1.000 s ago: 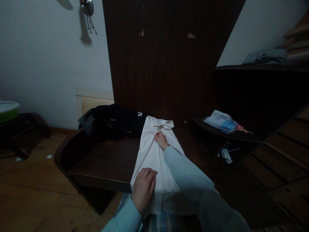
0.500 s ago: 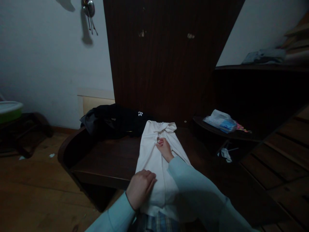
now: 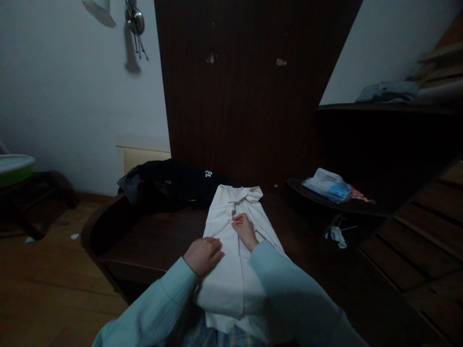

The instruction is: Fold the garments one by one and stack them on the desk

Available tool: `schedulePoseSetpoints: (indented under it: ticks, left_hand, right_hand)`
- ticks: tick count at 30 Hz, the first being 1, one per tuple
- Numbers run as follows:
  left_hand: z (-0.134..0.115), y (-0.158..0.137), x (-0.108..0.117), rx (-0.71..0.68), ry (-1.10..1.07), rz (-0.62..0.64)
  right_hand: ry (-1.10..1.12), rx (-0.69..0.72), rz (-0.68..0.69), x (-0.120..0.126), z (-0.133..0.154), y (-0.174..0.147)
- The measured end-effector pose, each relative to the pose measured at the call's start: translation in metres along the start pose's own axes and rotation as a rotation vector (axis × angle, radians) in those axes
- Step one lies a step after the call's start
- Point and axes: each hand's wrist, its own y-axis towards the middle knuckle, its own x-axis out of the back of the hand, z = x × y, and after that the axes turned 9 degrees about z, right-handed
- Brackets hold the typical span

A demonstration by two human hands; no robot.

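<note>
A white collared shirt [image 3: 226, 284] lies front up, lengthwise away from me, on a dark wooden bench. Its collar [image 3: 240, 193] is at the far end and its lower end hangs over my lap. My right hand [image 3: 245, 230] pinches the front edge a little below the collar, thumb and fingers closed on the fabric. On the shirt's left side, my left hand [image 3: 203, 255] lies palm down, fingers stretched over the cloth and not gripping it. The fingertips of the right hand partly hide the cloth in the pinch.
Dark clothing [image 3: 170, 185] is heaped on the bench [image 3: 144, 241] at the back left. A tall dark wooden panel [image 3: 235, 106] rises behind. To the right, a corner shelf [image 3: 361, 206] bears a plastic packet [image 3: 327, 185]. A green basin [image 3: 16, 173] stands at far left.
My left hand has slid up along the shirt's left side, away from me. My right hand stays pinched at the front edge. The view has tilted up slightly.
</note>
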Motion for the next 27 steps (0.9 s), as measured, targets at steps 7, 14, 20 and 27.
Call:
schedulePoseSetpoints:
  ticks: [7,14,20,27]
  left_hand:
    - [-0.002,0.0,0.0,-0.112,0.026,-0.017]
    - [0.035,0.011,-0.034,0.026,0.038,-0.092]
    - [0.057,0.023,-0.026,0.206,-0.121,-0.305]
    - [0.068,0.038,-0.018,0.324,-0.365,-0.285]
  right_hand:
    - [-0.091,0.086,0.12,0.008,0.007,-0.024]
    - [-0.267,0.124,0.097,0.009,0.015,-0.024]
    - [-0.262,0.099,0.106,0.009,0.016,-0.024]
    - [-0.261,0.12,0.078,0.008,0.013,-0.023]
